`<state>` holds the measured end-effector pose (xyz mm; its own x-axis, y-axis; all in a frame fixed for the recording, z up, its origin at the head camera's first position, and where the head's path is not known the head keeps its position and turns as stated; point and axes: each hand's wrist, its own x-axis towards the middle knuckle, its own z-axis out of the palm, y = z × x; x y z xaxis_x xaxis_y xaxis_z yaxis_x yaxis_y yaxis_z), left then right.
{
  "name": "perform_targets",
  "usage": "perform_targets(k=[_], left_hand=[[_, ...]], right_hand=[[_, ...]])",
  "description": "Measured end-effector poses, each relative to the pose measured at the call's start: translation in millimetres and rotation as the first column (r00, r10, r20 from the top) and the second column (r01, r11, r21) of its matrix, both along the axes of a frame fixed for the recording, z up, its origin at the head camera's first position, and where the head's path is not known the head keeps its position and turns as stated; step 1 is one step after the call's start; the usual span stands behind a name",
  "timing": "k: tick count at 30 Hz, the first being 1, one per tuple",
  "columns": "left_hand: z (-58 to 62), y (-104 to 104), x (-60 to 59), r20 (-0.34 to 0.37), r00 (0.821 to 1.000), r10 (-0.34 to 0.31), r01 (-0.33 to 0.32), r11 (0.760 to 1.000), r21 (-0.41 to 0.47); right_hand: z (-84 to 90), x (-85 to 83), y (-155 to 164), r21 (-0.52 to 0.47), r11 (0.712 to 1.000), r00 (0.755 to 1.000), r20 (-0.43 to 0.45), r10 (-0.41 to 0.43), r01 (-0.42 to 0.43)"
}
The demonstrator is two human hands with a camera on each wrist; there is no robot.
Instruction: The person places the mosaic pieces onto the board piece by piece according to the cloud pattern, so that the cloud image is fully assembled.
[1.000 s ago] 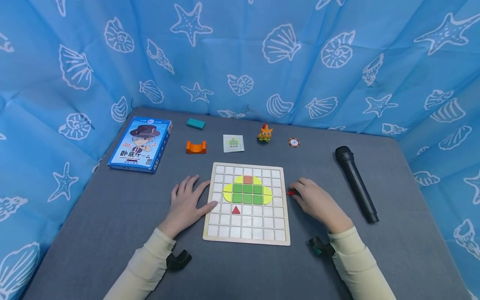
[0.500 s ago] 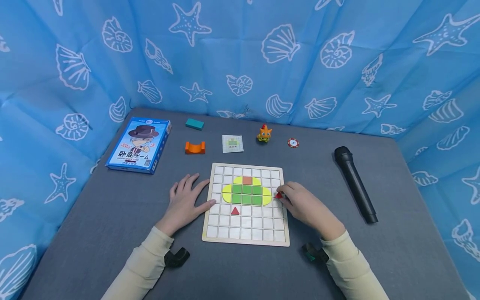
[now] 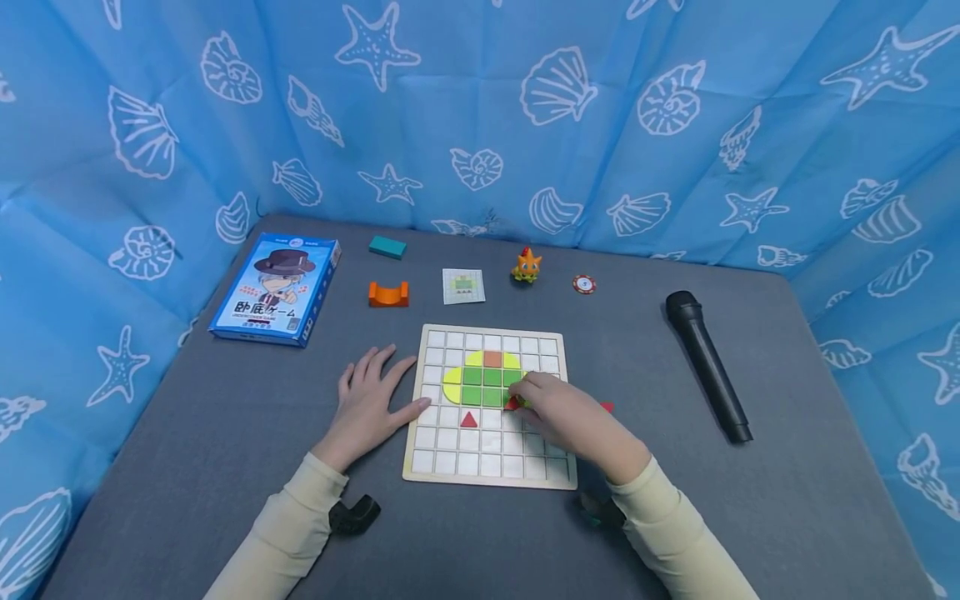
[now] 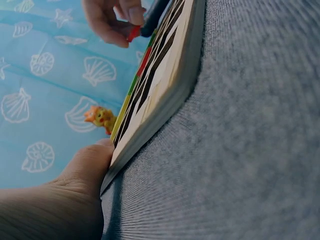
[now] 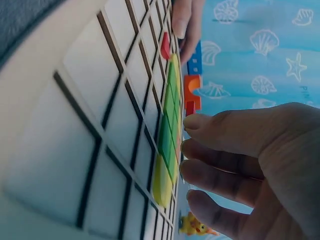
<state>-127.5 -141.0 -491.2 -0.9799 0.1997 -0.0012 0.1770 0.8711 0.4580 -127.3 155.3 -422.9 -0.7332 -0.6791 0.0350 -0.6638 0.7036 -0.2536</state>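
A pale wooden grid board [image 3: 418, 433] lies on the table, bearing green square tiles [image 3: 492, 377], yellow rounded tiles [image 3: 452, 385] and one orange-brown square [image 3: 492, 359]. A red triangle tile [image 3: 468, 420] sits in a cell below the green ones. My right hand [image 3: 566, 417] is over the board's right half, pinching another small red tile [image 5: 190, 107] between thumb and fingertips close to the lower-right green tiles. That hand hides part of the yellow at right. My left hand [image 3: 367, 412] rests with fingers spread beside the board, its thumb [image 4: 90, 165] on the left edge.
Another red piece [image 3: 607, 407] lies right of the board, partly behind my right hand. Behind the board are a printed pattern card [image 3: 463, 286], an orange block [image 3: 388, 295], a teal block [image 3: 387, 247], a toy figure [image 3: 527, 265], a chip [image 3: 584, 284], a blue box [image 3: 273, 287] and a microphone [image 3: 707, 367].
My right hand has carried the red tile leftward from beside the board to over the cells by the green tiles. A red piece at the board's right now shows. My left hand stays put.
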Motion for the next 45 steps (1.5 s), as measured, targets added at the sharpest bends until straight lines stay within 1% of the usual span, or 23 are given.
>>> perform_targets(k=[4, 8, 11, 14, 21, 26, 29, 35, 41, 45], left_hand=[[-0.4, 0.2, 0.1, -0.014, 1.000, 0.001, -0.001, 1.000, 0.002], [-0.6, -0.1, -0.3, -0.019, 1.000, 0.001, -0.001, 1.000, 0.000], [-0.1, -0.4, -0.5, -0.008, 1.000, 0.002, -0.002, 1.000, -0.005], [0.7, -0.4, -0.7, -0.001, 1.000, 0.004, -0.004, 1.000, -0.009], [0.9, -0.5, -1.3, -0.006, 1.000, 0.010, -0.010, 1.000, -0.006], [1.0, -0.8, -1.4, 0.009, 1.000, 0.006, -0.006, 1.000, -0.009], [1.5, -0.7, -1.0, 0.012, 1.000, 0.004, -0.004, 1.000, -0.013], [0.8, -0.8, -0.8, 0.006, 1.000, 0.004, -0.003, 1.000, -0.016], [-0.6, -0.9, -0.7, -0.002, 1.000, 0.001, -0.001, 1.000, -0.012], [-1.2, -0.7, -0.5, -0.013, 1.000, 0.004, -0.004, 1.000, -0.008]], right_hand=[[-3.4, 2.1, -7.1, 0.009, 1.000, 1.000, 0.017, 0.002, -0.002], [-7.0, 3.7, -12.1, 0.012, 1.000, 1.000, 0.007, 0.022, -0.022], [-9.6, 4.5, -14.6, 0.000, 0.999, 0.999, -0.004, 0.047, -0.047], [-11.7, 5.4, -16.5, -0.014, 0.998, 0.998, 0.002, 0.059, -0.059], [-16.4, 5.2, -21.9, 0.000, 0.998, 0.998, 0.021, 0.063, -0.063], [-16.6, 4.9, -23.3, 0.015, 0.998, 0.997, 0.033, 0.066, -0.067], [-16.2, 5.0, -22.2, 0.003, 0.998, 0.997, 0.045, 0.068, -0.068], [-16.4, 4.2, -18.9, -0.039, 0.997, 0.997, 0.042, 0.063, -0.061], [-16.0, 3.7, -17.0, -0.050, 0.996, 0.995, 0.060, 0.077, -0.074], [-14.0, 3.3, -13.7, -0.057, 0.997, 0.995, 0.076, 0.062, -0.058]])
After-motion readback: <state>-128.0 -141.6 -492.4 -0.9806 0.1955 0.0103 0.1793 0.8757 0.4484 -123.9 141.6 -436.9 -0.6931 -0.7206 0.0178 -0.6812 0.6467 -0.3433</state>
